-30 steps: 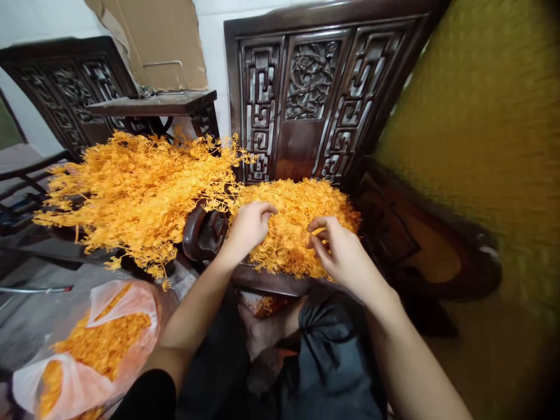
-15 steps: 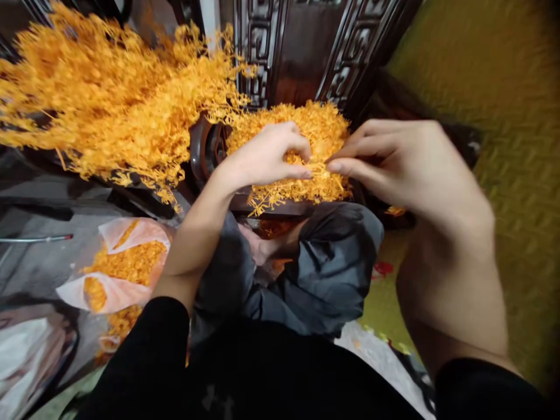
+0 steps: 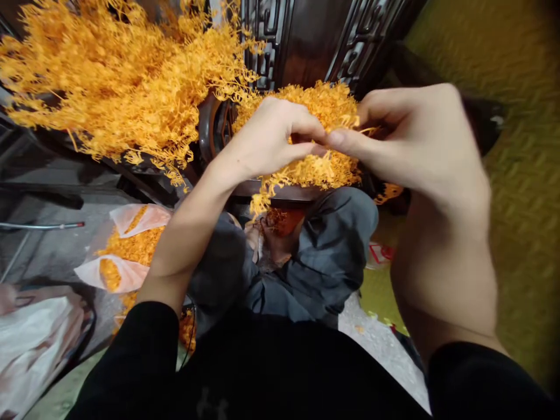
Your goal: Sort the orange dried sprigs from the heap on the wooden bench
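Observation:
My left hand point(image 3: 280, 137) is pinched over a heap of curly orange strands point(image 3: 324, 102); a strand with orange pieces hangs below its fingers. My right hand point(image 3: 406, 137) meets it, thumb tip against the left fingertips and index finger bent, with a thin orange strand between its fingers. The heap rests on a dark wooden seat point(image 3: 289, 191) in front of my knees. To the left of it spreads a larger pile of orange strands point(image 3: 131, 81).
A plastic bag point(image 3: 131, 277) holding small orange pieces lies on the floor at left, near a white bag point(image 3: 39, 338) and a thin metal rod point(image 3: 39, 226). Behind the heap stands a carved dark wooden panel point(image 3: 312, 44). A yellow-green woven surface point(image 3: 520, 175) is at right.
Both hands have risen slightly and come together, and an orange strand now dangles beneath the left one. The whole view has shifted a little.

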The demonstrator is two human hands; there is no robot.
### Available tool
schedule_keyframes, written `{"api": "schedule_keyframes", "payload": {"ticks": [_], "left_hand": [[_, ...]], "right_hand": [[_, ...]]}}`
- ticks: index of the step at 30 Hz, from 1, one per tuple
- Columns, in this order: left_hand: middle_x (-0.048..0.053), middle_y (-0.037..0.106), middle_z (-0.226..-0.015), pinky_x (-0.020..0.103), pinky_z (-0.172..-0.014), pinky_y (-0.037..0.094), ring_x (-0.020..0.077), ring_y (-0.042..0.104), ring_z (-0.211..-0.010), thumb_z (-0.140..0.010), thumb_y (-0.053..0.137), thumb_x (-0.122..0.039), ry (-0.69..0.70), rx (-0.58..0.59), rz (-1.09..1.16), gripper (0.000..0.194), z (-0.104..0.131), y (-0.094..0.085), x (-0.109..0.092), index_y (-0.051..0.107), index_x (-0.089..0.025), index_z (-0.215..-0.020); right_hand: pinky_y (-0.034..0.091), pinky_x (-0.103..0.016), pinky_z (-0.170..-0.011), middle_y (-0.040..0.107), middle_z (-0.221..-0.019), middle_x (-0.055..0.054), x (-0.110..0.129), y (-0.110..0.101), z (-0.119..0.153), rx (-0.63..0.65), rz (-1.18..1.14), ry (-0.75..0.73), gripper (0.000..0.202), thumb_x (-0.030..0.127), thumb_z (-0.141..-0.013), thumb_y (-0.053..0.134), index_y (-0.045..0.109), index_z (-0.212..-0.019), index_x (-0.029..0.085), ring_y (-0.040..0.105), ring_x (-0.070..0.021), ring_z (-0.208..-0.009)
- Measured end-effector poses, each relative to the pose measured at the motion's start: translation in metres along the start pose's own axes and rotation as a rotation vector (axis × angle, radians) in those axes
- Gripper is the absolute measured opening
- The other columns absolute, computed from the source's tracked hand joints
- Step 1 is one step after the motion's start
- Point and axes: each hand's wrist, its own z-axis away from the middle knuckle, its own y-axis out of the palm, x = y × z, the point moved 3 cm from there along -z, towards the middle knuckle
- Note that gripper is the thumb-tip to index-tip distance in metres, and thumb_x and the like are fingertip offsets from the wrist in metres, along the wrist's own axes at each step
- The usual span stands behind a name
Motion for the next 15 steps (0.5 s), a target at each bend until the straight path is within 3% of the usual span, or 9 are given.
{"api": "schedule_keyframes", "payload": {"ticks": [2, 5, 9, 12, 15], "left_hand": [[0.002, 0.063, -0.072, 0.028, -0.073, 0.051, 0.0202, 0.069, -0.087, -0.081, 0.069, -0.010, 0.019, 0.019, -0.021, 0.011, -0.001, 0.003, -0.008, 0.069, -0.012, -0.070], [0.001, 0.063, -0.072, 0.028, -0.074, 0.050, 0.0188, 0.069, -0.086, -0.080, 0.069, -0.007, 0.041, 0.085, -0.078, 0.013, -0.003, 0.007, -0.025, 0.067, -0.012, -0.068], [0.000, 0.065, -0.080, 0.031, -0.083, 0.049, 0.0167, 0.067, -0.092, -0.083, 0.069, -0.011, 0.044, 0.353, -0.134, 0.005, -0.004, 0.014, -0.044, 0.068, -0.006, -0.081], [0.001, 0.067, -0.078, 0.029, -0.082, 0.050, 0.0128, 0.067, -0.085, -0.091, 0.066, -0.021, 0.058, 0.529, -0.058, 0.016, -0.010, 0.016, -0.049, 0.067, -0.005, -0.088], [0.000, 0.070, -0.084, 0.025, -0.081, 0.050, 0.0094, 0.066, -0.081, -0.094, 0.065, -0.026, 0.129, 0.566, 0.091, 0.017, -0.024, 0.015, -0.048, 0.070, -0.010, -0.092]], "right_hand": [[0.017, -0.028, -0.049, 0.041, -0.050, 0.004, -0.003, 0.011, -0.005, -0.045, -0.012, 0.049, 0.054, 0.062, -0.076, 0.079, 0.060, -0.059, 0.014, 0.031, -0.0067, -0.051], [0.019, -0.026, -0.052, 0.043, -0.052, 0.005, -0.006, 0.018, -0.012, -0.131, -0.064, 0.007, 0.051, 0.056, -0.083, 0.076, 0.058, -0.061, 0.013, 0.032, -0.0053, -0.053], [0.026, -0.027, -0.060, 0.051, -0.067, 0.001, -0.010, 0.017, -0.018, -0.267, -0.189, -0.140, 0.041, 0.048, -0.091, 0.068, 0.060, -0.069, 0.014, 0.040, -0.0076, -0.064], [0.030, -0.031, -0.065, 0.050, -0.069, -0.001, -0.012, 0.014, -0.024, -0.511, -0.266, -0.217, 0.043, 0.048, -0.093, 0.065, 0.056, -0.066, 0.016, 0.042, -0.0099, -0.066], [0.034, -0.030, -0.063, 0.050, -0.067, -0.001, -0.016, 0.015, -0.033, -0.714, -0.356, -0.118, 0.055, 0.066, -0.091, 0.057, 0.052, -0.064, 0.018, 0.043, -0.0101, -0.060]]}}
